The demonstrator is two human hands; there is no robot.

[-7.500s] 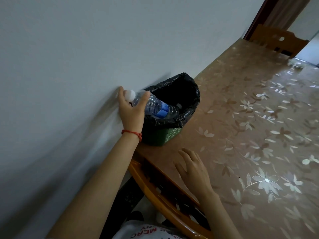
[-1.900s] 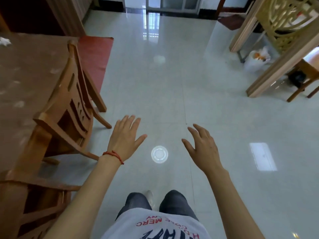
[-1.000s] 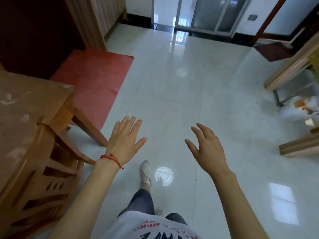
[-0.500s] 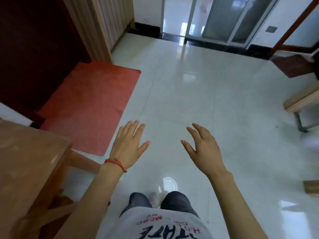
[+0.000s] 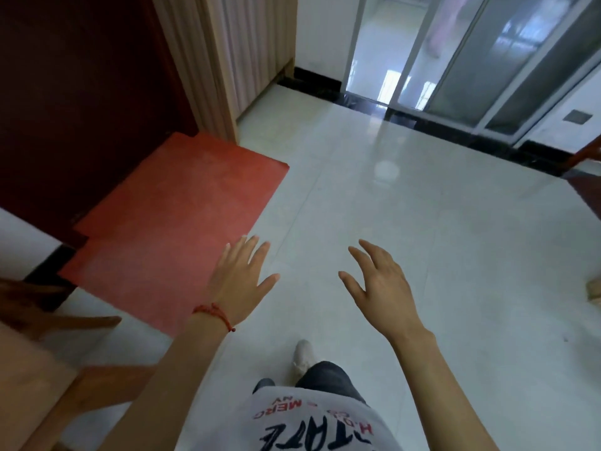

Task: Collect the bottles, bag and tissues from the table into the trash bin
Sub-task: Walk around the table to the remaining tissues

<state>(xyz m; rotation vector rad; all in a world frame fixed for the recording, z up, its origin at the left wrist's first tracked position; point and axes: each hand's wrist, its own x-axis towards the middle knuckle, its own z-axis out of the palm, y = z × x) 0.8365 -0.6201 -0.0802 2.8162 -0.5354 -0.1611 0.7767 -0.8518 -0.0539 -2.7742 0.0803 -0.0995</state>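
Head view: the left hand (image 5: 239, 284) and the right hand (image 5: 379, 286) are extended palm-down over the white tiled floor (image 5: 439, 255), fingers spread wide, holding nothing. A red cord bracelet (image 5: 213, 312) circles the left wrist. A red mat (image 5: 175, 229) lies at 10 o'clock. A wooden table corner (image 5: 22, 379) sits at 8 o'clock. Bottles, bag, tissues and bin are out of frame.
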